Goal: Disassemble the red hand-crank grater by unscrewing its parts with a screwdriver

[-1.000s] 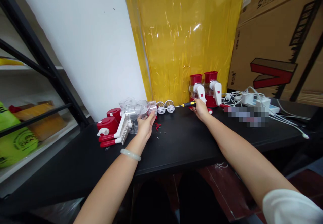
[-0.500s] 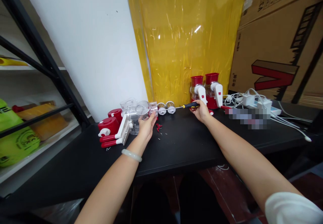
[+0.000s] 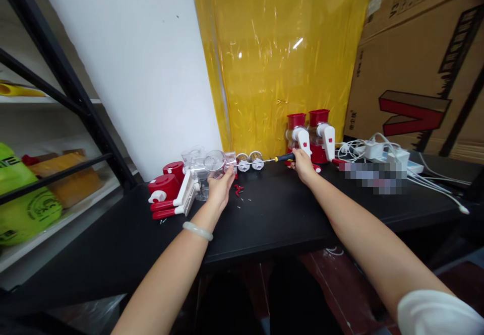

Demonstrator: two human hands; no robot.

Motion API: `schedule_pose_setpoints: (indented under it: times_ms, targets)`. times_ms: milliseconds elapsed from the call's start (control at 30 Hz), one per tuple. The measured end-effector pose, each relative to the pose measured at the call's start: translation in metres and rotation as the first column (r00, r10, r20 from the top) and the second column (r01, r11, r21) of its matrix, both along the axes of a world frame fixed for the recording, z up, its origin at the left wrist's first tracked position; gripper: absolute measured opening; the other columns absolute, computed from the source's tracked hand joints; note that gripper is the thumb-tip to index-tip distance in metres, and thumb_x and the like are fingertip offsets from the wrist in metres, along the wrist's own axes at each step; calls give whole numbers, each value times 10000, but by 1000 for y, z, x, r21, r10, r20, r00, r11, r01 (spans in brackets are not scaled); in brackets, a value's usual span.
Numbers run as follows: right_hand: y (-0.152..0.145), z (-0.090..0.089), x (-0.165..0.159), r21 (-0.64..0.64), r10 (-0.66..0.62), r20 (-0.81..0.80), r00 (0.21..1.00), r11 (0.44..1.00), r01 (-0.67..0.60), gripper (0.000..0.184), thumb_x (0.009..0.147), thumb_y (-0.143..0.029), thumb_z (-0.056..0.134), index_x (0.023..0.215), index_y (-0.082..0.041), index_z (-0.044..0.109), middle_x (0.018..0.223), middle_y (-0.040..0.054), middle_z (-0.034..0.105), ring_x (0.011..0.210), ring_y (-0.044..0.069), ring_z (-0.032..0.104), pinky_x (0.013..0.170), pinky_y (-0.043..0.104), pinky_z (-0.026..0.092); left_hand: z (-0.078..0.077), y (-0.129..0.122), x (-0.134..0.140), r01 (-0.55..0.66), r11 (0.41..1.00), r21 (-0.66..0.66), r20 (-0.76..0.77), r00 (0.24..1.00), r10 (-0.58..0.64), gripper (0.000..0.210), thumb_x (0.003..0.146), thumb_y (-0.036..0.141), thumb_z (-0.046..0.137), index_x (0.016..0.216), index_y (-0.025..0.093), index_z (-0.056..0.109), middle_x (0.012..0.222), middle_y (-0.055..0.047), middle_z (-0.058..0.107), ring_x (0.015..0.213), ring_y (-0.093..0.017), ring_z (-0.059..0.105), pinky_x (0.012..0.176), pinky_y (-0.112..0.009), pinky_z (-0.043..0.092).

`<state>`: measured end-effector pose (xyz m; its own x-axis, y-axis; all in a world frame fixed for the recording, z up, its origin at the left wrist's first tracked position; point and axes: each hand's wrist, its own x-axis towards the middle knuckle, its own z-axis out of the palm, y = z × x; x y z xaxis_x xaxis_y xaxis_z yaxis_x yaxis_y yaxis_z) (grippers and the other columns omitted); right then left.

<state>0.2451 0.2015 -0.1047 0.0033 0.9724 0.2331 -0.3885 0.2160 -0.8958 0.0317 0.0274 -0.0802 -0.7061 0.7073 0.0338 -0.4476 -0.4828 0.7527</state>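
My right hand (image 3: 303,166) is closed on the black and yellow handle of a screwdriver (image 3: 286,157). Its long shaft points left, and the tip meets the end of a clear plastic grater housing (image 3: 214,162); the exact contact is too small to make out. Fingers of my left hand (image 3: 221,184) grip that end of the housing. Left of it lie white crank handles with red grips (image 3: 166,210) and red bases (image 3: 165,186). Two metal grater drums (image 3: 256,160) stand behind the shaft. Small red parts (image 3: 238,190) and several screws (image 3: 244,203) lie right of my left hand.
Two assembled red and white rotary graters (image 3: 320,138) stand at the back right. White cables and chargers (image 3: 393,156) lie farther right on the black table (image 3: 264,229). A large cardboard box (image 3: 412,68) and a yellow plastic sheet (image 3: 280,63) rise behind; a black-framed shelf (image 3: 64,73) is left.
The whole view has shifted very slightly. Both hands keep their hold, and the screwdriver stays lined up with the clear housing.
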Motion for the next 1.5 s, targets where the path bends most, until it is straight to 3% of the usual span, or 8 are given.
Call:
schedule_pose_setpoints:
  times_ms: [167,400,700,800,900,1000,1100,1500]
  targets:
    - [-5,6,-1,-23,87,-116,989,996,-90,141,788,-273,589,720,-227,475,447,-82,420,372,85,393,424,209,437,-1,0,-1,32,999,7,-14,999,-32,540,709,1,808,1097,204,493,1009,-35,673,827,-121,732,892,-334,603]
    - [-7,9,1,-36,165,-217,962,984,-177,118,715,-252,573,698,-219,461,524,-49,485,431,99,428,446,224,403,-2,0,-2,23,1000,1,-69,997,-23,491,747,10,782,1094,197,488,992,-37,667,800,-109,723,862,-312,611]
    - [-13,12,5,-87,189,-310,932,970,-226,44,690,-218,558,709,-215,519,615,-20,573,520,124,529,507,252,470,-2,1,-3,23,1000,10,-50,998,-22,506,731,18,797,1102,186,497,1005,-47,669,816,-123,727,907,-352,597]
    - [-9,11,3,-60,172,-301,938,978,-199,75,748,-267,567,715,-219,521,594,-24,568,489,121,515,483,253,466,-2,0,-3,31,1000,7,-77,997,-30,469,747,19,784,1088,179,504,995,-45,671,807,-117,725,912,-344,594]
    - [-3,6,1,-5,125,-229,965,992,-129,266,838,-453,578,716,-228,503,540,-31,533,423,114,469,422,245,427,-3,0,-3,28,1000,-1,-95,995,-28,455,760,24,776,1086,182,502,977,-36,671,799,-110,722,906,-338,596]
    - [1,1,1,47,58,-85,995,997,-54,402,809,-588,642,702,-237,478,440,-67,428,353,94,386,388,235,398,-3,0,-3,20,1000,-4,-88,996,-20,478,753,30,785,1099,180,492,953,-33,668,785,-110,720,889,-328,602]
    - [0,0,0,39,61,-36,997,997,-60,396,767,-530,722,694,-240,463,402,-96,364,345,83,360,405,227,417,-2,1,-3,15,1000,6,-79,997,-15,485,749,25,787,1102,181,494,965,-38,670,800,-117,722,882,-328,606]
    - [-7,6,0,-81,177,-279,944,975,-207,105,673,-214,605,749,-220,533,632,-37,559,535,113,532,501,242,464,-4,2,-5,36,999,4,-68,997,-36,526,751,32,791,1146,192,483,966,-35,677,809,-115,726,880,-320,607]
